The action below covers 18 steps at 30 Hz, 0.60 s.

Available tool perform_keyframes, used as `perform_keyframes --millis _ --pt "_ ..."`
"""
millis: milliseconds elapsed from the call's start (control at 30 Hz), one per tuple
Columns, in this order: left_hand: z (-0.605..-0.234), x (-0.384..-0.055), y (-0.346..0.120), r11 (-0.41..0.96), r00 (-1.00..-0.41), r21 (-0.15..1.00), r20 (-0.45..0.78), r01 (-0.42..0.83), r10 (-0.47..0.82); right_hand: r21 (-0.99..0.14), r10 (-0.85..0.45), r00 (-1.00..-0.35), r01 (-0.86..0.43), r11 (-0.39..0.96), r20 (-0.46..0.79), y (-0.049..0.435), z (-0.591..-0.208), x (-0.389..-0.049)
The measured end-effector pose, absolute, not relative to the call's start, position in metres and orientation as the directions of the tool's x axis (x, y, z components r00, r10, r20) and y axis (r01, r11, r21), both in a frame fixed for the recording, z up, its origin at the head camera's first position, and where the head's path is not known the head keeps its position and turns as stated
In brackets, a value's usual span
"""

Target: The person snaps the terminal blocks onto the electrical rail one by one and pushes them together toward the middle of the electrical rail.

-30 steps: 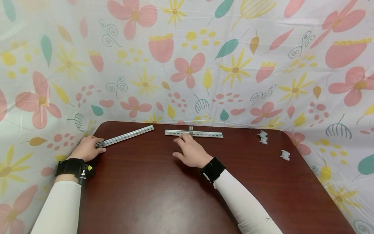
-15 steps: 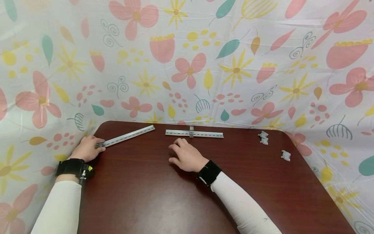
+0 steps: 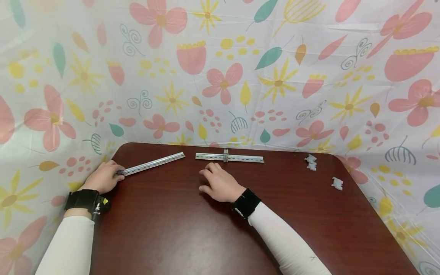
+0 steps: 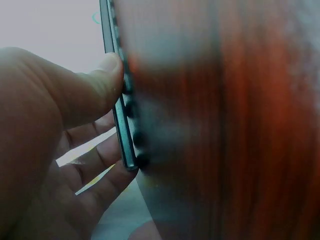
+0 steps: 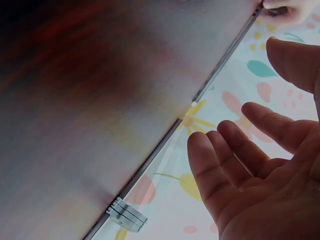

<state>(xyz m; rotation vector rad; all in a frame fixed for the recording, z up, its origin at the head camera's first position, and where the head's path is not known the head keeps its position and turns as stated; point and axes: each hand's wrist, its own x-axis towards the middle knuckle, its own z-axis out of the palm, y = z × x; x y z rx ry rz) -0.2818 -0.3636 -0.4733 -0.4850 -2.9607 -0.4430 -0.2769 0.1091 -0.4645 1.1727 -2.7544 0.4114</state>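
At the table's left edge, my left hand (image 3: 104, 177) grips the near end of a slotted metal DIN rail (image 3: 152, 164), which slants away to the right. In the left wrist view, the thumb (image 4: 102, 82) lies on one side of this rail and the fingers are behind it. A second DIN rail (image 3: 244, 158) lies crosswise at the back middle of the table, bearing a small grey clip-on block (image 3: 225, 155). Just in front of that rail hovers my right hand (image 3: 221, 183), holding nothing, its fingers loosely bent and apart from the rail.
Two small grey clip-like pieces (image 3: 311, 162) lie close together at the back right of the brown table (image 3: 192, 225). Another grey piece (image 3: 337, 183) lies nearer the right edge. A flower-printed cloth (image 3: 220, 76) hangs behind and along the sides.
My right hand has drawn back slightly from the second rail, uncovering its block, and then stays still. The rail in my left hand has turned a little, its far end coming nearer.
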Motion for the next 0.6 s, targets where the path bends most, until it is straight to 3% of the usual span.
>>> perform_keyframes --millis 600 --pt "-0.464 -0.273 -0.343 0.875 -0.928 0.314 0.083 0.369 0.362 -0.235 -0.658 -0.738 -0.673 0.701 0.150 0.111 -0.461 -0.278"
